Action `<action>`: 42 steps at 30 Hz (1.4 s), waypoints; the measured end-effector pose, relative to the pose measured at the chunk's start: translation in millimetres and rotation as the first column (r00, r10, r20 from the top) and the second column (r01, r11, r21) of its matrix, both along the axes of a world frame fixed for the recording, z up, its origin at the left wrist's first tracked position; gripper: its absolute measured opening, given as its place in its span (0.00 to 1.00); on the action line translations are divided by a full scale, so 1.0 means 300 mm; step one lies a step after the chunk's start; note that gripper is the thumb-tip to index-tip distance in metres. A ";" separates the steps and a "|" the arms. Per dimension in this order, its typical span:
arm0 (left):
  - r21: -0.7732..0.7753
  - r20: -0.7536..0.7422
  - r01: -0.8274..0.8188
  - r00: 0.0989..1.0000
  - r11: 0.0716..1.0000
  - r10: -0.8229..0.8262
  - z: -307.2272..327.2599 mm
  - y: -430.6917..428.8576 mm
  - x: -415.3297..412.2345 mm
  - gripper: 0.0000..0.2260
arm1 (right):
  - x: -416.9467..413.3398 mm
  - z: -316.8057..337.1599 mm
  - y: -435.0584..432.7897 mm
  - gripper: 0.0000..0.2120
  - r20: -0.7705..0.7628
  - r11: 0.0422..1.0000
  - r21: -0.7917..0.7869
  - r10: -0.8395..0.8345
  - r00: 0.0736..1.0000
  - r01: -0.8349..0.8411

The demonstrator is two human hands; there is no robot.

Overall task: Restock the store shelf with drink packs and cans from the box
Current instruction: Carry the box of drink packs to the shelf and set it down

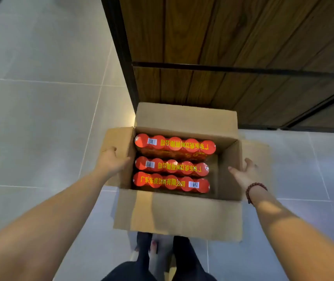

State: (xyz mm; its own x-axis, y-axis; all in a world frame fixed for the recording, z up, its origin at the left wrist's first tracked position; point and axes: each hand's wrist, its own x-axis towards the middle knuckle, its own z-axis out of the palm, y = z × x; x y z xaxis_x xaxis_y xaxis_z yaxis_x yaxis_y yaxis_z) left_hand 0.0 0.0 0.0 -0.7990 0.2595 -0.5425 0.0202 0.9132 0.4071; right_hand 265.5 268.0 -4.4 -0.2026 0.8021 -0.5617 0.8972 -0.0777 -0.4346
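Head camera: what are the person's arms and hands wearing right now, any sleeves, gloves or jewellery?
No sleeves reach into view and no gloves: both forearms are bare. The left hand has what looks like a thin ring on one finger. The right hand has no visible ring; a dark red beaded bracelet circles its wrist.

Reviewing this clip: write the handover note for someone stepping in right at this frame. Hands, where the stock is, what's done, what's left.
Left hand: on the left flap and wall of the cardboard box, fingers curled over the edge; no grip on any stock.
Right hand: open, hovering at the box's right wall, holding nothing; beaded bracelet on that wrist.
Stock: three shrink-wrapped red drink packs lie side by side in the open box on the tiled floor: far pack, middle pack, near pack. A bare strip of box bottom shows to their right.
Shelf: only the wood-panelled unit behind the box shows.
Done: box opened.
Left: lift out all three packs and shelve them.
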 end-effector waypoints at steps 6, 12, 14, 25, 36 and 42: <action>-0.076 0.012 0.065 0.998 0.995 -0.065 -0.193 0.003 0.020 0.22 | 0.013 -0.144 0.004 0.29 0.069 0.994 0.109 -0.016 0.997 0.009; -0.109 -0.039 0.163 0.985 0.981 -0.168 -0.278 0.015 -0.020 0.17 | 0.008 -0.196 0.048 0.20 0.097 0.990 0.125 0.047 0.994 -0.059; -0.104 -0.049 0.183 0.981 0.978 -0.189 -0.302 0.019 -0.033 0.16 | 0.008 -0.209 0.071 0.19 0.121 0.989 0.130 0.058 0.991 -0.073; -0.025 -0.102 0.107 0.989 0.994 -0.109 -0.369 0.040 -0.069 0.07 | -0.023 -0.260 0.118 0.08 0.260 0.988 0.136 0.037 0.965 -0.074; -0.032 -0.080 0.081 0.993 0.996 -0.083 -0.315 -0.062 -0.075 0.06 | -0.010 -0.191 0.104 0.13 0.249 0.972 0.121 0.167 0.954 -0.202; -0.066 -0.061 0.036 0.997 0.997 -0.040 -0.197 -0.191 -0.034 0.07 | -0.027 -0.076 0.068 0.09 0.289 0.944 0.076 0.286 0.913 -0.320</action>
State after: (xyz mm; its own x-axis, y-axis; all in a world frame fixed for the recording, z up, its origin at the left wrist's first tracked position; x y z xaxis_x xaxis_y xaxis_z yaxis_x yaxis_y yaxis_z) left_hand -10.2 -57.4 -59.1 -0.8219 0.2560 -0.5089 0.0783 0.9356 0.3442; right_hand 257.3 288.6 -27.3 -0.3009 0.7905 -0.5334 0.9536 0.2541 -0.1615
